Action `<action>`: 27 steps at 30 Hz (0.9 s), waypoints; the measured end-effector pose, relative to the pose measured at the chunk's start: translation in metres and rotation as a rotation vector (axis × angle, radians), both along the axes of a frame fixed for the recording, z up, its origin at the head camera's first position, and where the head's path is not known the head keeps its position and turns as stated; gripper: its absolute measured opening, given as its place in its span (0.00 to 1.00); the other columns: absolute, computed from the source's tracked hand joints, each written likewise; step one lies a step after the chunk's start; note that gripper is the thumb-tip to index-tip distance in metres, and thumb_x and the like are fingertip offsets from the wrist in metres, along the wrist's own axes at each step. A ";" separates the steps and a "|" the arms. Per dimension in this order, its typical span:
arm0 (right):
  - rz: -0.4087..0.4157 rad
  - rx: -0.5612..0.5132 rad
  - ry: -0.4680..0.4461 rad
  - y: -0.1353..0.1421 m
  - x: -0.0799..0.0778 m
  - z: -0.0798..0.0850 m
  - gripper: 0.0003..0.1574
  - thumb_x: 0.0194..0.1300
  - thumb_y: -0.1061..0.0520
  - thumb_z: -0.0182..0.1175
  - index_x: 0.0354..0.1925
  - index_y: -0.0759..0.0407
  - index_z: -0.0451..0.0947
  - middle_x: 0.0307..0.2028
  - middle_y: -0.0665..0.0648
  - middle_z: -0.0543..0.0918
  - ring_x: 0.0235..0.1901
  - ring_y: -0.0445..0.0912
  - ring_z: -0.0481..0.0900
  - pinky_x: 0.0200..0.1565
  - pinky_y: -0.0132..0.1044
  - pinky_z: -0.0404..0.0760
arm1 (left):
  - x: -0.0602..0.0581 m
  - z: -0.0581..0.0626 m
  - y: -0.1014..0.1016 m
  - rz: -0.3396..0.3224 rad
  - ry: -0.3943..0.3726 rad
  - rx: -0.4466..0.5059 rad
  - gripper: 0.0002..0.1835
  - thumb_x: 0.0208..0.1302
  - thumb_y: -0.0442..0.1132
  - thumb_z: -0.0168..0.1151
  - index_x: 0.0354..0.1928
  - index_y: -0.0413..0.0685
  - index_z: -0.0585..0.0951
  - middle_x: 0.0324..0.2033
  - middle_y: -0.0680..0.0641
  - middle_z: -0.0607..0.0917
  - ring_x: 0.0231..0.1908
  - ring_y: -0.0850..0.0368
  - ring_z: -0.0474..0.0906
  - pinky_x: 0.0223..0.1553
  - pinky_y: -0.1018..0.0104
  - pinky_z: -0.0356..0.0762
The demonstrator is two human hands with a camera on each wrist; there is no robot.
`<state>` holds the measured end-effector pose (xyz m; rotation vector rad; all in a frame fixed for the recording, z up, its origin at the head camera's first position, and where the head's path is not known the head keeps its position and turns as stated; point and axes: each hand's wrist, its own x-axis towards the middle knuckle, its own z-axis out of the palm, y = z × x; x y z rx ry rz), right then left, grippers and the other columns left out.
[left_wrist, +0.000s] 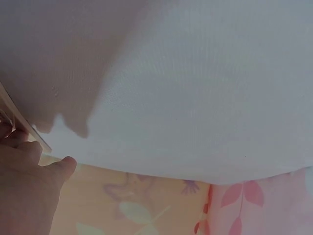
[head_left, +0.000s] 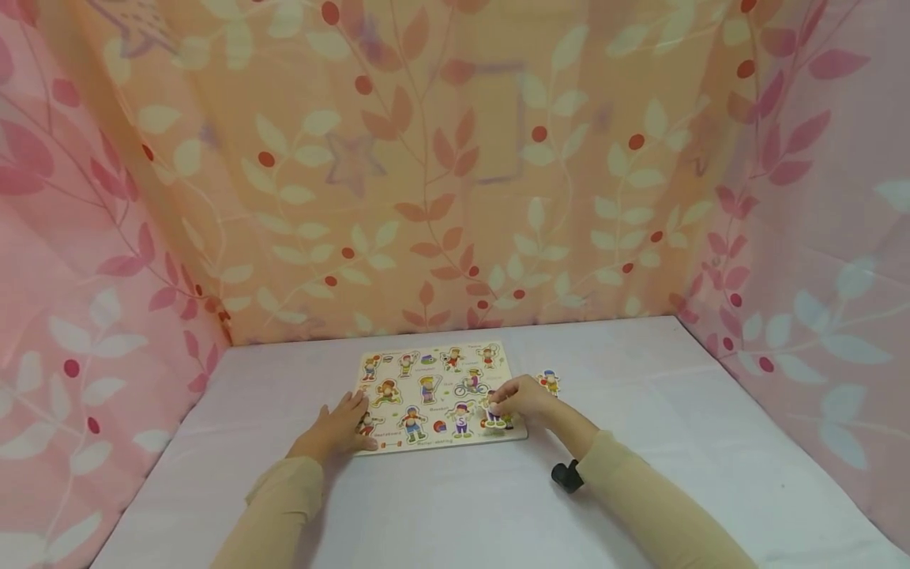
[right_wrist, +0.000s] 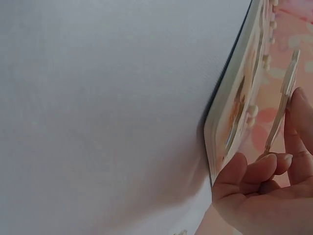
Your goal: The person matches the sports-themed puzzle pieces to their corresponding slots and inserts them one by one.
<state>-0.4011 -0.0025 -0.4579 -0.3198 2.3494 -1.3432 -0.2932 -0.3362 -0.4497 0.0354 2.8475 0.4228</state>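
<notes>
A wooden puzzle board (head_left: 408, 395) printed with children at sports lies flat on the table. My right hand (head_left: 522, 395) pinches a thin puzzle piece (head_left: 492, 412), a figure in purple, above the board's front right corner. In the right wrist view, thumb and fingers of the right hand (right_wrist: 264, 191) hold that piece (right_wrist: 283, 107) on edge, apart from the board (right_wrist: 234, 107). On the board's left edge rests my left hand (head_left: 344, 423), fingers spread. The left wrist view shows the left hand (left_wrist: 34, 171) at the board's edge (left_wrist: 27, 125), some fingers cut off.
Another puzzle piece (head_left: 549, 382), a figure with a blue cap, lies on the table right of the board, partly behind the right hand. A black object (head_left: 567, 476) sits by the right sleeve. White cloth (head_left: 441, 514) covers the table; patterned curtains (head_left: 455, 197) enclose it.
</notes>
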 end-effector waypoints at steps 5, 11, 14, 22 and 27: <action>0.019 -0.008 0.017 -0.007 0.001 -0.003 0.06 0.54 0.64 0.71 0.33 0.63 0.85 0.34 0.53 0.83 0.35 0.45 0.74 0.35 0.33 0.72 | 0.000 0.000 -0.001 -0.007 0.007 -0.004 0.52 0.53 0.54 0.69 0.70 0.27 0.58 0.71 0.28 0.52 0.71 0.31 0.43 0.65 0.28 0.38; 0.015 -0.033 0.033 -0.016 0.004 -0.003 0.06 0.53 0.66 0.71 0.32 0.64 0.85 0.29 0.52 0.82 0.32 0.44 0.75 0.34 0.31 0.75 | -0.001 -0.001 -0.001 -0.013 0.016 -0.009 0.51 0.53 0.53 0.69 0.69 0.26 0.58 0.71 0.27 0.53 0.71 0.30 0.44 0.65 0.27 0.38; 0.024 -0.054 0.008 -0.021 0.005 -0.004 0.04 0.53 0.67 0.71 0.29 0.63 0.84 0.28 0.53 0.82 0.28 0.42 0.74 0.29 0.30 0.73 | -0.001 -0.002 0.000 -0.018 0.016 -0.012 0.51 0.53 0.53 0.69 0.69 0.25 0.59 0.70 0.27 0.53 0.71 0.30 0.44 0.64 0.27 0.39; 0.049 -0.044 -0.041 -0.032 0.008 -0.010 0.03 0.56 0.65 0.69 0.32 0.62 0.83 0.30 0.54 0.80 0.27 0.42 0.73 0.25 0.30 0.71 | 0.000 0.002 0.003 -0.002 0.002 -0.017 0.51 0.54 0.53 0.70 0.69 0.26 0.59 0.71 0.28 0.53 0.71 0.31 0.44 0.65 0.28 0.39; 0.041 0.003 -0.011 -0.039 0.009 -0.013 0.04 0.55 0.63 0.71 0.32 0.60 0.85 0.30 0.53 0.81 0.29 0.43 0.73 0.28 0.31 0.70 | 0.001 0.005 0.004 -0.001 0.002 -0.016 0.50 0.55 0.52 0.70 0.69 0.26 0.59 0.71 0.28 0.54 0.71 0.32 0.44 0.65 0.28 0.38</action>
